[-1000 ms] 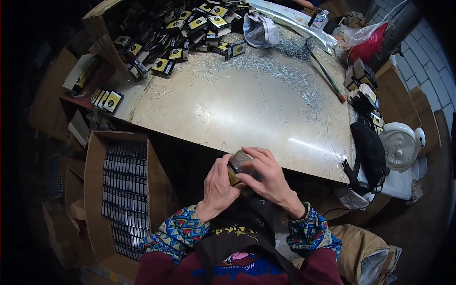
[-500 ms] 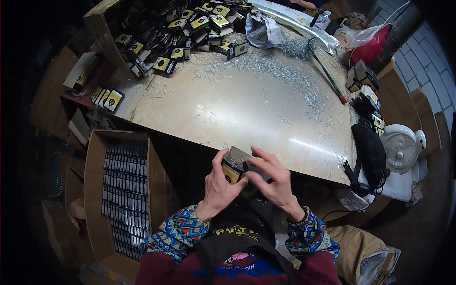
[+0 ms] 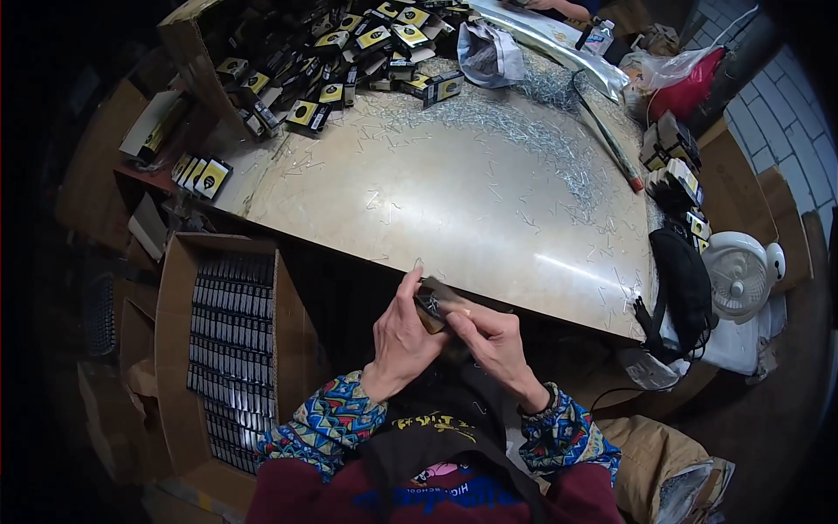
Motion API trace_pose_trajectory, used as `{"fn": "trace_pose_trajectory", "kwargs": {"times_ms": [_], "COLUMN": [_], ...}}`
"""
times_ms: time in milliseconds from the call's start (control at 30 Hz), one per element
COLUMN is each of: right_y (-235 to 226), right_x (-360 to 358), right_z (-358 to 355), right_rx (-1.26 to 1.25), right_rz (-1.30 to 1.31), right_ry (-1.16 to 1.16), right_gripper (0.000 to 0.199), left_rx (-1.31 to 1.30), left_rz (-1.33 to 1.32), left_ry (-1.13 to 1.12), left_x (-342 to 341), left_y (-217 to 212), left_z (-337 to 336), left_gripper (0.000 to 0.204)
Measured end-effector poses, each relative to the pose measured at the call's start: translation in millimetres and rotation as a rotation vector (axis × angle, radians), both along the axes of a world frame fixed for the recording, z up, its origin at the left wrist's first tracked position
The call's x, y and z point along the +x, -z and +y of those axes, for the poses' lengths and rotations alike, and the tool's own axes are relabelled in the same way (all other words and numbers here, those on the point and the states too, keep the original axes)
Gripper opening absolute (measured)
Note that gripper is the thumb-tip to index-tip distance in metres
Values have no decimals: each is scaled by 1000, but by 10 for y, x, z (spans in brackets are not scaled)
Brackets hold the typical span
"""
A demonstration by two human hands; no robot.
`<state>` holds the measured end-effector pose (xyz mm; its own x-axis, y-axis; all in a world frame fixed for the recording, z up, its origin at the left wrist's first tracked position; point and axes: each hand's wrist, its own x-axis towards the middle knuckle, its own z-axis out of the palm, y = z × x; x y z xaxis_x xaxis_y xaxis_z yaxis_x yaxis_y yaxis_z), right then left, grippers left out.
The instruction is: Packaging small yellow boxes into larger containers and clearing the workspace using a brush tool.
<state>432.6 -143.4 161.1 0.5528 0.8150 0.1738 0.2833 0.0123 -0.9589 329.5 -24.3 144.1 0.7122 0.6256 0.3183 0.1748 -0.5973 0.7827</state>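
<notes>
Near the middle, just in front of the near edge of the surface (image 3: 349, 188), the person's left grip (image 3: 406, 330), a bare hand, is wrapping around a small box (image 3: 433, 324) and holding it. The right grip (image 3: 496, 339) is working close on the box's right side, and its fingers are bunching together now, where half a second ago they were spreading wide. A grey-brown flap (image 3: 443, 291) is sticking out by those fingers, but it is blurring, so I cannot tell if the right grip is pinching it. This change seems to mean that the work is going on at the top of the box, which is not closed up yet. The box is looking black with a yellow part, it is tilting, and shiny silver bits (image 3: 430, 304) are showing at its open end. Also near, on the left, a big brown carton (image 3: 168, 367) is holding rows of dark packs (image 3: 229, 327). Farther off, thin bent wires (image 3: 572, 179) are lying all over the surface. On the right, a black bag (image 3: 679, 284) is resting just beside a white fan (image 3: 733, 271). Far left, lots of black-and-yellow boxes (image 3: 374, 37) are lying in a messy heap.
</notes>
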Motion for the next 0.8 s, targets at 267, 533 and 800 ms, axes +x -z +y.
{"fn": "trace_pose_trajectory", "kwargs": {"times_ms": [267, 533, 800], "right_y": [-128, -177, -70], "right_x": [-83, -191, -237], "right_z": [114, 157, 158], "right_rx": [64, -79, -52], "right_rz": [-413, 14, 61], "right_ry": [133, 295, 335], "right_gripper": [36, 22, 20], "left_rx": [17, -26, 10], "left_rz": [63, 93, 113], "left_ry": [12, 34, 50], "left_x": [50, 33, 21], "left_y": [-145, -65, 2], "left_z": [24, -37, -56], "left_gripper": [79, 56, 51]}}
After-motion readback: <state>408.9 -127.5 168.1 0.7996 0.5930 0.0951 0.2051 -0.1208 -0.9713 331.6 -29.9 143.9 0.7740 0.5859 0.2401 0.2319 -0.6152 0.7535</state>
